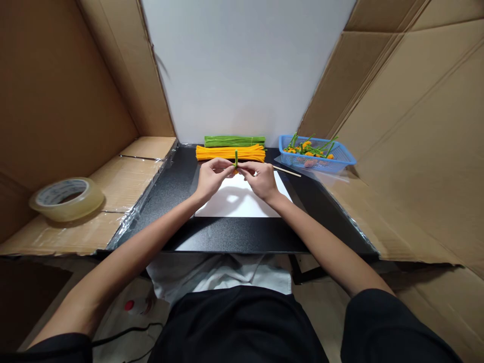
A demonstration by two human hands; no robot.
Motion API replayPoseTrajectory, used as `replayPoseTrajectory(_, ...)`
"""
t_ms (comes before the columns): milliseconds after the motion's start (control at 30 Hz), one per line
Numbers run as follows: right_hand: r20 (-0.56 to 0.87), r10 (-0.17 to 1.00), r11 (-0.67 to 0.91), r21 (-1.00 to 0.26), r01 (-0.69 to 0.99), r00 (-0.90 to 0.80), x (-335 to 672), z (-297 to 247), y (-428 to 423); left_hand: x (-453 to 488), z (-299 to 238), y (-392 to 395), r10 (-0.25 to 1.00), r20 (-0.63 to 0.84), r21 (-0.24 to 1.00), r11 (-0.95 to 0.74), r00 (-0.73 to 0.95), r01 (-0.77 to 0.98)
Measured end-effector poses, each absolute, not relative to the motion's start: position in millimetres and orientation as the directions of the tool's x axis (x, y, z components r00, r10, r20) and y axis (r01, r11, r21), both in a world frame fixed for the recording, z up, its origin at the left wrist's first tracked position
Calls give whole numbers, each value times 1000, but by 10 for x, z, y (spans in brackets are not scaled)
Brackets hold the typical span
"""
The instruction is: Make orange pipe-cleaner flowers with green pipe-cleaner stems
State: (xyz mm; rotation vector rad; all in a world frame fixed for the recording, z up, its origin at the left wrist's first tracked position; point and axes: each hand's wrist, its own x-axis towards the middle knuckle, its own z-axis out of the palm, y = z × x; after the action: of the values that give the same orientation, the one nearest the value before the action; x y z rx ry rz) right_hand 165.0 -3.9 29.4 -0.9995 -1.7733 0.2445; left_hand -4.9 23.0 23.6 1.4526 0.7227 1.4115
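Between my two hands is a small pipe-cleaner piece point(236, 160), with a green stem standing upright and a bit of orange below it. My left hand point(215, 176) pinches it from the left, thumb and fingers closed. From the other side my right hand point(260, 179) pinches it too; the fingertips hide most of the orange part. Both hands are above a white sheet point(236, 201). Just behind them lie a bundle of orange pipe cleaners point(230, 153) and, farther back, a bundle of green pipe cleaners point(234, 141).
A blue basket point(342, 160) at the back right holds several green and orange pieces. A thin stick point(288, 171) lies right of my hands. A tape roll point(67, 199) rests on the cardboard at left. Cardboard walls point(408, 111) flank the black table point(234, 234).
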Motion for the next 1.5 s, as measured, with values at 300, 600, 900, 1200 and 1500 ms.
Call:
replayPoseTrajectory(300,668,744,611,-665,429,-23,1620,203,21,-84,164,285,883,435,894,-400,178,-201)
replayPoseTrajectory(600,495,869,492,-856,159,-22,1555,142,44,-97,168,281,894,420,901,-392,155,-184)
replayPoseTrajectory(900,556,825,525,-820,228,101,1518,171,-9,-61,124,279,881,450,890,-428,144,-158)
replayPoseTrajectory(1200,737,674,625,-595,505,34,1502,235,-77,-27,115,240,881,463,882,-448,95,-146)
replayPoseTrajectory(1500,758,650,581,-540,609,52,1511,293,-128,-6,166,177,878,471,872,-450,81,-191)
